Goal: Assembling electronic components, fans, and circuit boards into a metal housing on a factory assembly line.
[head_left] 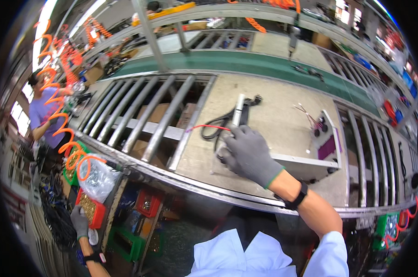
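Observation:
My right hand (pixel 250 154), in a grey glove, is closed around the left end of a white metal frame (pixel 306 160) on the workbench. A white strip (pixel 239 110) sticks out beyond my fingers, and a thin red wire (pixel 209 126) runs left from them. Behind the hand lies a coiled black cable (pixel 222 120). Down at the lower left, my left hand (pixel 80 221), also gloved, is at the edge of a red bin (pixel 99 213) of small brass-coloured fasteners (pixel 86 203). Its fingers look curled together; what they hold is hidden.
Metal rollers (pixel 139 117) flank the bench board on both sides. A plastic bag (pixel 98 177) lies by the bins, under an orange coiled hose (pixel 72 157). A power screwdriver (pixel 293 39) hangs above the green belt (pixel 209 61). Another person (pixel 45 108) stands at far left.

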A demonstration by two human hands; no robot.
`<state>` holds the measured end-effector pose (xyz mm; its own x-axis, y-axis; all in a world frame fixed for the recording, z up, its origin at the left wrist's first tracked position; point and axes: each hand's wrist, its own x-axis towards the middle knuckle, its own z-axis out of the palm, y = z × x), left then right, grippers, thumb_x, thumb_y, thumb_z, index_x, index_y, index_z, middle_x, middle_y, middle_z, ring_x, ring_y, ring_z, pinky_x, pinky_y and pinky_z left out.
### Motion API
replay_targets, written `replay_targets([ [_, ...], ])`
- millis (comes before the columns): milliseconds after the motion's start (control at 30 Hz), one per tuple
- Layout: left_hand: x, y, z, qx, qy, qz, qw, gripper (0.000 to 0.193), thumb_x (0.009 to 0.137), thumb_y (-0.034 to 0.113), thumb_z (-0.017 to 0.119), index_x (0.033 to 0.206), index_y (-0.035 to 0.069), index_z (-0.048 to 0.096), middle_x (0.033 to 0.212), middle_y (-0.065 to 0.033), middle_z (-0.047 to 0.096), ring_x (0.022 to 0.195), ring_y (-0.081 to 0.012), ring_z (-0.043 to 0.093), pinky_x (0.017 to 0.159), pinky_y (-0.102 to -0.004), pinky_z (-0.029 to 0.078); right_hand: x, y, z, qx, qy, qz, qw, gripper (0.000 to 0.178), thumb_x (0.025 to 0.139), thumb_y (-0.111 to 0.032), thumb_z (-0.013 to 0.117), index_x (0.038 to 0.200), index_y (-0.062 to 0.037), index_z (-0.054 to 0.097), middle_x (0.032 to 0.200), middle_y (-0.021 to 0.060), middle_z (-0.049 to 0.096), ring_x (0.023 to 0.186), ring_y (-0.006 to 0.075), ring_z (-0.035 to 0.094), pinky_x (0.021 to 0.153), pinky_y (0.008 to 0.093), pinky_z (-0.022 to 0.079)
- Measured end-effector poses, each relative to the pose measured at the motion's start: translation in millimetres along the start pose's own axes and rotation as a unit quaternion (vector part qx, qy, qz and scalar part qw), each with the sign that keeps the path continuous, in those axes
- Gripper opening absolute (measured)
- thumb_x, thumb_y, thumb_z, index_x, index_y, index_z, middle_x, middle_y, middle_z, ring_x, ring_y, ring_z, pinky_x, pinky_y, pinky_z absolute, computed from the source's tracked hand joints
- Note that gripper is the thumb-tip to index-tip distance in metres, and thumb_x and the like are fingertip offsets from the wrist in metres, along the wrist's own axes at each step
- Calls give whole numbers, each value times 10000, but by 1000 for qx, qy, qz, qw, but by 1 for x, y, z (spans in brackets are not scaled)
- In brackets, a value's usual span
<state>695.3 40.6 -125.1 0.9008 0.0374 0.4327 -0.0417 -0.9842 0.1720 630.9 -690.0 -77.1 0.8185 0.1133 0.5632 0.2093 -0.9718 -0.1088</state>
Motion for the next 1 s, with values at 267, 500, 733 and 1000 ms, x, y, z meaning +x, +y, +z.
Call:
replay_targets([
  [267, -31, 184, -36, -128, 11, 94, 987, 131, 993, 104, 616, 1040, -6, 669, 978, -194, 690, 912, -368, 679, 841, -439, 525, 45, 16, 8, -28, -164, 58, 984, 159, 883, -202, 700, 970, -76, 742, 1037, 119, 698, 898, 344, 714, 731, 456, 597],
  [500, -52, 330, -24, -218, -66, 207, 951, 57, 950, 42, 655, 1002, 26, 672, 896, -144, 658, 832, -331, 668, 752, -405, 520, 44, 40, -11, 42, -84, -88, 992, 131, 941, -148, 650, 1041, -83, 597, 1115, 95, 660, 874, 344, 719, 679, 455, 592],
  [733, -70, 422, 16, -355, -144, 292, 876, 83, 919, 55, 699, 1002, 55, 693, 904, -158, 678, 839, -378, 684, 722, -438, 541, 60, 40, 13, 115, 70, 121, 984, 191, 997, -250, 659, 919, -76, 673, 955, 144, 652, 815, 378, 683, 682, 502, 547],
  [1000, -122, 574, 98, -366, -283, 412, 785, 110, 912, 110, 666, 1010, 77, 704, 914, -160, 685, 860, -384, 689, 752, -480, 555, 50, 28, -17, 106, -123, 67, 984, 359, 1001, -341, 654, 1227, -63, 681, 1137, 183, 675, 998, 408, 700, 866, 491, 571],
])
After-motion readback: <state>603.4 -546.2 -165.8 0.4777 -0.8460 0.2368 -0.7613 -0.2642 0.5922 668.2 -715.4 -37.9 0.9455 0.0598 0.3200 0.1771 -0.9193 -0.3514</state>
